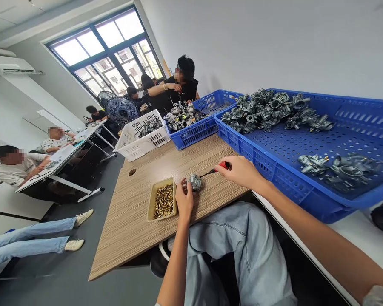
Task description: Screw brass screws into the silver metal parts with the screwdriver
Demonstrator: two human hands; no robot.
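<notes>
My left hand [184,196] is closed around a small grey metal carburetor [195,182], held at the near edge of the wood-grain table [140,178]. In my right hand [238,171] is a screwdriver [222,166] with a red and black handle. Its dark shaft points left, and the tip meets the right side of the carburetor; whether it sits in a screw is too small to tell. Just left of my left hand stands a cream tray [150,204] filled with small brass parts [164,201].
A large blue crate [274,159] with piled carburetors [268,108] stands at right. Behind the table's middle are a smaller blue crate [187,138] and a white crate [140,149], both holding metal parts. A co-worker [187,85] sits beyond; others sit at left near a floor fan [123,111].
</notes>
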